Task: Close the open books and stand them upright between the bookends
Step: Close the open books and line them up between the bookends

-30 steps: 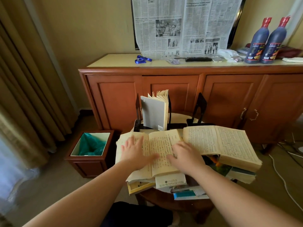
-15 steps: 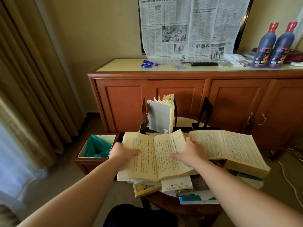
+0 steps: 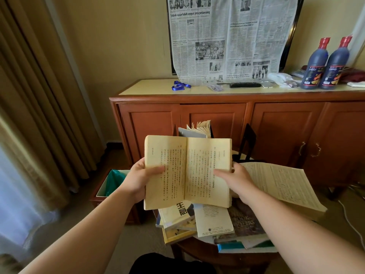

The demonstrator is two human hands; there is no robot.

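Bottom of the frame first: two bare forearms ran up from the lower corners toward the centre. The left hand (image 3: 139, 179) gripped the left edge of the open paperback (image 3: 187, 172), thumb laid across the page; the right hand (image 3: 236, 181) clasped the right edge the same way, thumb on the paper, fingers out of sight behind the cover. The book was held in the air at centre frame, pages spread wide and facing the camera, not yet shut.

Just below it lay a loose heap of closed books (image 3: 213, 224) on a small round table (image 3: 197, 252), and right of centre a second open book (image 3: 282, 184) sprawled flat.

Beyond the paperback, upper centre, a grey-covered book (image 3: 194, 131) already stood by the bookends (image 3: 249, 142), its pages fanning at the top. Farther off were the wooden cabinet (image 3: 217, 117) and the newspaper (image 3: 227, 36) on the wall.

The risks, as I judged them: close it carelessly and a page could fold or crease. Lean it hard on the fanned grey book and both might topple. A forearm swinging low could nudge the heap off the table.
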